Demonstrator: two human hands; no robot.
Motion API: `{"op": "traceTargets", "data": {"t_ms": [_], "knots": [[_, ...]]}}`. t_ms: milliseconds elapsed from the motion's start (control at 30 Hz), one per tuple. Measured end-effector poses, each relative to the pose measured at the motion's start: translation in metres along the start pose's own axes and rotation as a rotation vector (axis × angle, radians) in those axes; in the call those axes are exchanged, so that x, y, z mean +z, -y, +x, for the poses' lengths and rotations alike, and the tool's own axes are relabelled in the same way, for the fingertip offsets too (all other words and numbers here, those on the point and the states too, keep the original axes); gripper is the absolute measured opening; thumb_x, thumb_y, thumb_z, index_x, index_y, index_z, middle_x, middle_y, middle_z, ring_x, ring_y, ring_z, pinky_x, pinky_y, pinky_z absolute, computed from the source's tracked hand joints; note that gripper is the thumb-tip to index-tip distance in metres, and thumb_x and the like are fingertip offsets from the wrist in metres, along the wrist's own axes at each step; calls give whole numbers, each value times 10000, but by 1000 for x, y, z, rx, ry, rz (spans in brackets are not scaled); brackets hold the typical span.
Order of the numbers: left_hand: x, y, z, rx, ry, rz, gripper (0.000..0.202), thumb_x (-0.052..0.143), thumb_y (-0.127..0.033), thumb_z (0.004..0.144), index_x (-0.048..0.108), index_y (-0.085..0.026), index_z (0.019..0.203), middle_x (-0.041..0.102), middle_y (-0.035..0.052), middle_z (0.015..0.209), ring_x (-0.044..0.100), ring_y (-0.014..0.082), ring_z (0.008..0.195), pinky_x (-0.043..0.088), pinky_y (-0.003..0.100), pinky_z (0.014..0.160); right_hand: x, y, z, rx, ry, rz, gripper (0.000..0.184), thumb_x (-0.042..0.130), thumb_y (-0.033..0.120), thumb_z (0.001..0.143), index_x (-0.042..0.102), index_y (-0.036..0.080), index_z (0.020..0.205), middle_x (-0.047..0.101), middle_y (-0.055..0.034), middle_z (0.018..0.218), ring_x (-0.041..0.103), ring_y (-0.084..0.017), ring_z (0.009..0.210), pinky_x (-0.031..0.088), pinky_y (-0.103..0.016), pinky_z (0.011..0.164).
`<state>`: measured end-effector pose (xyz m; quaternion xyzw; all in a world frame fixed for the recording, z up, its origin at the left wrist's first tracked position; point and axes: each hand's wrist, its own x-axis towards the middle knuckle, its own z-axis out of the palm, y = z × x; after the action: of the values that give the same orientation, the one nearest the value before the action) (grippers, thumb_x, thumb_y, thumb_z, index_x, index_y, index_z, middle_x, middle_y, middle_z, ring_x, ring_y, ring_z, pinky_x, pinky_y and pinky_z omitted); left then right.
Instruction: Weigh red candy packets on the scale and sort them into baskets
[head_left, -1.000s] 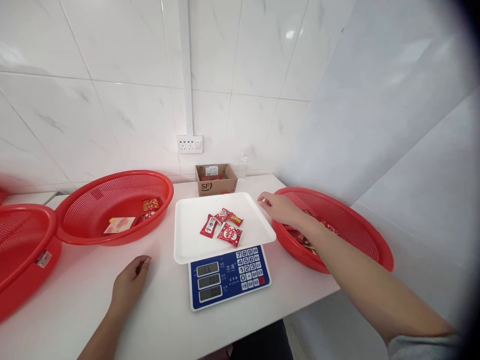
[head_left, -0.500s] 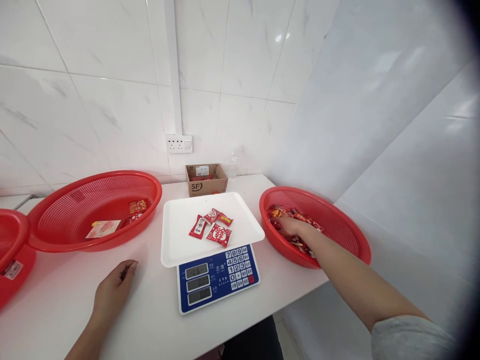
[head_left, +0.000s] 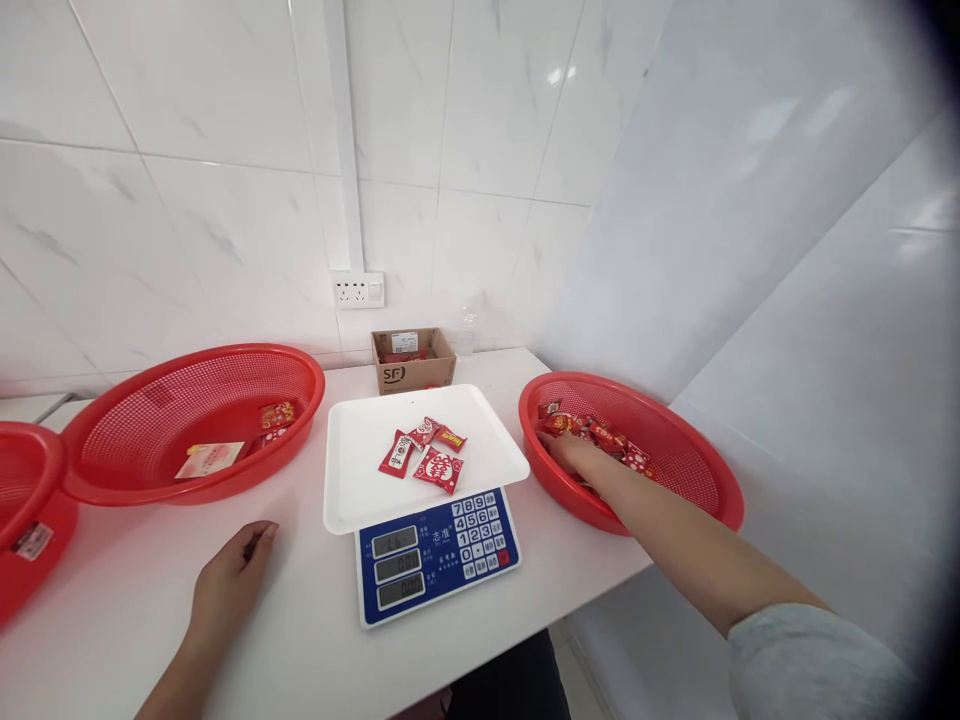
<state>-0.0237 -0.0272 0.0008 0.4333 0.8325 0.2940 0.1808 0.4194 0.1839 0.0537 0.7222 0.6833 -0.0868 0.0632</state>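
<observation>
My right hand [head_left: 566, 450] reaches down into the right red basket [head_left: 694, 440], among small wrapped sweets [head_left: 604, 435]. Its fingertips are hidden by the sweets and the basket wall, so whether it grips one does not show. My left hand [head_left: 232, 570] lies on the white table, fingers curled in, with nothing visible in them. Between the hands stands a blue digital scale [head_left: 439, 560] with a white tray [head_left: 352, 495] on top. Several red packets lie on the tray, among them a large square packet [head_left: 439, 470] and a narrow packet [head_left: 396, 455].
Left of the scale is another red basket [head_left: 135, 420] holding a pale card [head_left: 210, 459] and a few packets. Part of a third red basket [head_left: 30, 530] shows at the left edge. A cardboard box [head_left: 412, 375] stands behind the tray, near a clear bottle [head_left: 466, 330].
My right hand has shifted slightly within the basket, and the sweets around it have been stirred, with one packet now higher against the far-left wall. My left hand stays in place.
</observation>
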Motion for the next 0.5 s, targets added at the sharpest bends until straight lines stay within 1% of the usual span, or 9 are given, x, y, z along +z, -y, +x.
{"op": "traceTargets", "data": {"t_ms": [100, 200, 300, 400, 500], "knots": [[0, -1, -1, 13, -10, -8, 333, 413, -498, 767, 605, -248, 875, 684, 2, 814, 625, 196, 740, 467, 258, 610, -1, -1, -1, 38, 76, -21, 322, 511, 340, 876, 535, 179, 1153, 560, -84, 1156, 576, -188, 960, 490, -396, 809], [0, 0, -1, 23, -18, -13, 329, 420, -497, 762, 607, -248, 869, 685, 0, 808, 625, 195, 735, 466, 252, 598, -4, -5, -4, 56, 122, -33, 320, 520, 324, 874, 530, 169, 1153, 553, -80, 1162, 572, -187, 965, 492, -396, 809], [1, 2, 0, 31, -16, -20, 331, 417, -497, 760, 608, -248, 864, 683, -1, 797, 626, 192, 727, 465, 251, 602, -8, -9, -7, 67, 136, -33, 307, 513, 325, 877, 536, 180, 1147, 552, -77, 1166, 571, -184, 965, 492, -389, 811], [1, 3, 1, 29, -17, -31, 336, 415, -501, 755, 609, -246, 857, 683, -1, 798, 626, 192, 734, 468, 252, 616, -20, -12, -10, 63, 100, -19, 281, 518, 326, 874, 560, 172, 1105, 581, -74, 1112, 584, -177, 928, 494, -376, 792], [0, 2, 0, 20, -9, -47, 332, 416, -498, 751, 607, -247, 855, 686, -3, 812, 628, 193, 742, 470, 252, 622, -41, -13, -15, 26, -39, 26, 248, 476, 292, 879, 594, 160, 1053, 634, -110, 1027, 597, -233, 934, 470, -359, 765]]}}
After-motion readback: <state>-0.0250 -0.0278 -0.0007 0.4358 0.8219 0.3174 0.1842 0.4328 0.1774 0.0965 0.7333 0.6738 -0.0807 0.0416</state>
